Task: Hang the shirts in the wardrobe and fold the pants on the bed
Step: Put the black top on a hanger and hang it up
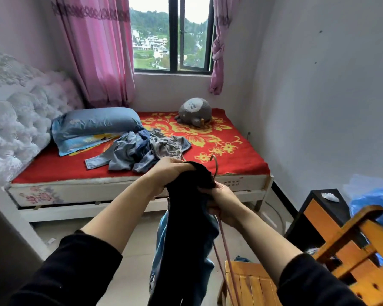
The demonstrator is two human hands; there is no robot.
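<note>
A dark shirt (186, 228) hangs in front of me, bunched at its top. My left hand (167, 171) grips the top of the shirt. Lower and to the right, my right hand (223, 204) holds the shirt's edge together with a thin pink hanger (224, 246); the hanger's hook sticks up above the fabric. On the bed (230, 160) with its red flowered cover lies a pile of blue and grey clothes (139, 149), apart from both hands.
A blue pillow (95, 127) and a grey plush toy (195, 111) lie on the bed. A wooden chair (341, 250) stands at lower right, beside a black cabinet (318, 208) and a blue plastic bag (372, 202). Window and pink curtains are behind the bed.
</note>
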